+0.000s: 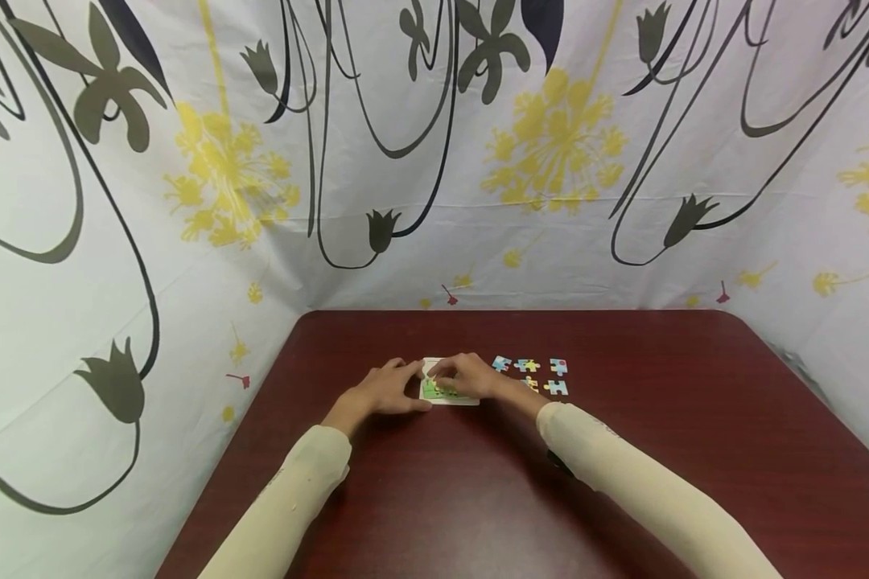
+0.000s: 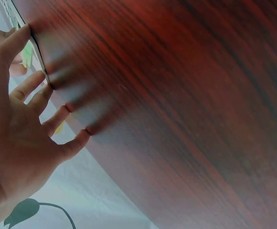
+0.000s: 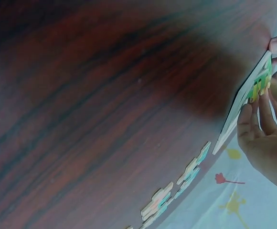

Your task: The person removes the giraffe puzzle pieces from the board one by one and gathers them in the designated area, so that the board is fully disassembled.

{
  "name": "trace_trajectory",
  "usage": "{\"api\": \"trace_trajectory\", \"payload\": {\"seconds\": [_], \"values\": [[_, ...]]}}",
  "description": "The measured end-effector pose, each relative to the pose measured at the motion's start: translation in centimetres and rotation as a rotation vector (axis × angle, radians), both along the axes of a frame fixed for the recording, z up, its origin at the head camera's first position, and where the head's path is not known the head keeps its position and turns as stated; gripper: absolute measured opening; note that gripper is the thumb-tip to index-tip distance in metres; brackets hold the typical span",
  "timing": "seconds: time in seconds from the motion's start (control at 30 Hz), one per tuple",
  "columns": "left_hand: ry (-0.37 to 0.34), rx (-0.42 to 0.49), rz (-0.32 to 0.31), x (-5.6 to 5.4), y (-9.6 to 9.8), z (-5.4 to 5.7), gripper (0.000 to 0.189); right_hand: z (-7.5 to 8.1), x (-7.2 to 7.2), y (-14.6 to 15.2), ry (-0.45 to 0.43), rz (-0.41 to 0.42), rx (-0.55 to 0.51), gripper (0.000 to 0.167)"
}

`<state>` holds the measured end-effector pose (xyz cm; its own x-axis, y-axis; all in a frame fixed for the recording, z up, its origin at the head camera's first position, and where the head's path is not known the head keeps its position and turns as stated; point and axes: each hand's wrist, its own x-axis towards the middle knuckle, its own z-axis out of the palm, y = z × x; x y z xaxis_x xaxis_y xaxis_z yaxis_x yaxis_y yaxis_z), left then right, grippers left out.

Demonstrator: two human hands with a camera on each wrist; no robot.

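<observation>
A small puzzle board (image 1: pixel 449 402) with a white rim and a green picture area lies on the dark red table. At its left edge is my left hand (image 1: pixel 391 388), fingers spread, with fingertips (image 2: pixel 48 87) touching down along the rim and table. My right hand (image 1: pixel 469 375) reaches over the board from the right. Between its curled fingers and thumb it pinches a green and yellow puzzle piece (image 3: pixel 259 88), close over the board's surface. In the head view that hand covers much of the board, and the piece is partly hidden by the fingers.
Several loose puzzle pieces (image 1: pixel 558 367) in blue, yellow and white lie right of the board, some partly behind the right forearm. The table (image 1: pixel 434 498) runs back to a white patterned cloth (image 1: pixel 420 161) hanging behind and at the sides.
</observation>
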<state>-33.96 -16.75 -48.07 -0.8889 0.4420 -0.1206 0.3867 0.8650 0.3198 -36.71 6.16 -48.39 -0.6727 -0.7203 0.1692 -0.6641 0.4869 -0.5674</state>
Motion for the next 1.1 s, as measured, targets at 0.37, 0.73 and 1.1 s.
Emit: {"api": "trace_trajectory", "payload": {"seconds": [0.37,0.73,1.1], "values": [[-0.016,-0.01,0.007,0.0,0.0,0.1,0.076,0.2,-0.2,-0.4,-0.118,-0.12,-0.088,0.019],[-0.045,-0.016,0.024,0.1,0.0,0.2,0.089,0.4,-0.3,-0.2,-0.258,-0.204,-0.189,0.018],[-0.009,-0.024,0.008,-0.1,0.2,0.1,0.071,1.9,0.2,1.4,-0.302,-0.239,-0.209,0.021]]}}
